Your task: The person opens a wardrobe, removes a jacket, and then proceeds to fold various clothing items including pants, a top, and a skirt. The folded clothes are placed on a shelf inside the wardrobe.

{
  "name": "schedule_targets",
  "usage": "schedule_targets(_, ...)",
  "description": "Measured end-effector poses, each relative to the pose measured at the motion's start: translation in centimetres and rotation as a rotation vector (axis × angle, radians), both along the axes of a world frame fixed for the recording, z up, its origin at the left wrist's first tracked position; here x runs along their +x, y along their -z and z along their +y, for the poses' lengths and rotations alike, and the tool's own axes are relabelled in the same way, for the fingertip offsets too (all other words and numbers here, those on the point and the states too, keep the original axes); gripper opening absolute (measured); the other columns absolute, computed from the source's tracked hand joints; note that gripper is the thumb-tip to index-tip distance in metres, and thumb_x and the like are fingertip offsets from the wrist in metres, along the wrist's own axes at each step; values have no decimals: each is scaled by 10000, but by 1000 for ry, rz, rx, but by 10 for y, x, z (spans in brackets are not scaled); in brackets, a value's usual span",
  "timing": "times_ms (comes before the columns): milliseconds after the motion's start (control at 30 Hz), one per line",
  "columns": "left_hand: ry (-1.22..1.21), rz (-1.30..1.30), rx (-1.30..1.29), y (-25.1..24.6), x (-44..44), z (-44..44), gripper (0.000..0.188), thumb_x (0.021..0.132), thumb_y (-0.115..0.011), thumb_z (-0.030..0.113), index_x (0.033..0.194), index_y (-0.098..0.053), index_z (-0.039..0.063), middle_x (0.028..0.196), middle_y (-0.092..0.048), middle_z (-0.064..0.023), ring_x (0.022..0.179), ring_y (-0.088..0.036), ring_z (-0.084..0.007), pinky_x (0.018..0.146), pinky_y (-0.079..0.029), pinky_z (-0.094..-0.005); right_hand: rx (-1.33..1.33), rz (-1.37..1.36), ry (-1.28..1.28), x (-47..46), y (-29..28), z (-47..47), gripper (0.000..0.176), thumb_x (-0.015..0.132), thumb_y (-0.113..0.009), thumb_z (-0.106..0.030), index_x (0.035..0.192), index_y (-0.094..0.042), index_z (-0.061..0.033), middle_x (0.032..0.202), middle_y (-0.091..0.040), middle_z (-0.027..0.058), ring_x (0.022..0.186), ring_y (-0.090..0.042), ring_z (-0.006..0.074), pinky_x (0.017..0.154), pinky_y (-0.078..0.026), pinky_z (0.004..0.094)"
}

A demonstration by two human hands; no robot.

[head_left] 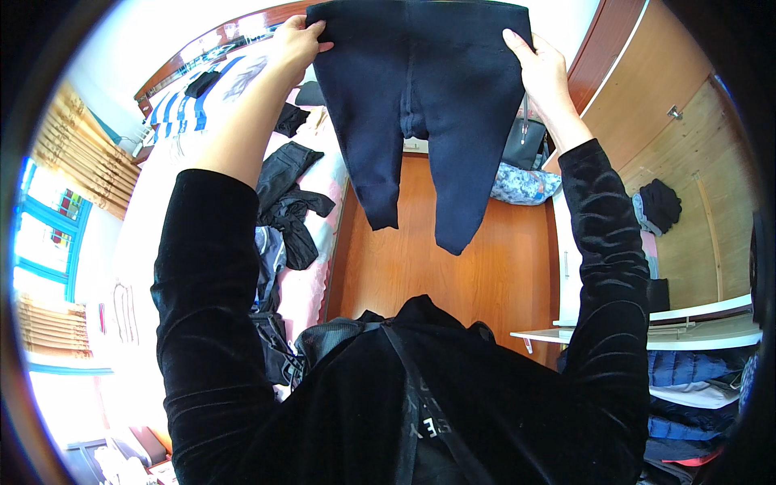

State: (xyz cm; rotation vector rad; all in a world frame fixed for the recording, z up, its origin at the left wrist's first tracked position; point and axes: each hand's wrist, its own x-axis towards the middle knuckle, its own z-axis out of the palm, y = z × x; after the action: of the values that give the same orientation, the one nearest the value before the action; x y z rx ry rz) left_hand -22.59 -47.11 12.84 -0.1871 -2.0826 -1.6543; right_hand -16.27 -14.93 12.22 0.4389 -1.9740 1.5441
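A pair of dark leggings hangs spread out in front of me, waistband up and both legs dangling above the wooden floor. My left hand pinches one end of the waistband. At the opposite end, my right hand grips the fabric with the thumb on the near side. One leg ends slightly lower than the other. Both my arms are stretched forward in black velvety sleeves.
Left is a bed with dark garments and a blue-striped cloth. On the right stands an open wardrobe with folded clothes. A patterned bundle and a dark bag sit beyond the wooden floor.
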Motion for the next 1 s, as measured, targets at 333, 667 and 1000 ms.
schedule_targets(333, -64, -4, -157, -2, 27, -8, 333, 941, -508, 236, 1188, -563, 20, 1142, -612, -114, 1094, -555, -201, 1021, -334, -298, -3, -80, 16, 0, -6, 4, 488, 803, -698, -277, 1165, -563, 21, 1063, -614, 127, 990, -576, 219, 876, -455, 336)
schedule_targets(667, -42, -12, -85, -8, 58, 5, 323, 949, -489, 245, 1162, -538, 8, 1072, -617, -93, 1001, -557, -172, 964, -368, -314, -98, -128, -90, 15, -6, -4, 508, 797, -696, -294, 1174, -556, 16, 1090, -598, 165, 974, -576, 247, 878, -453, 361)
schedule_targets(1000, -40, -111, -21, -2, 48, -4, 329, 920, -537, 260, 1120, -577, 2, 1076, -623, -109, 963, -574, -190, 946, -378, -360, -72, -111, -15, 8, -8, -14, 417, 829, -668, -236, 1145, -568, 16, 1062, -612, 152, 944, -600, 246, 867, -482, 345)
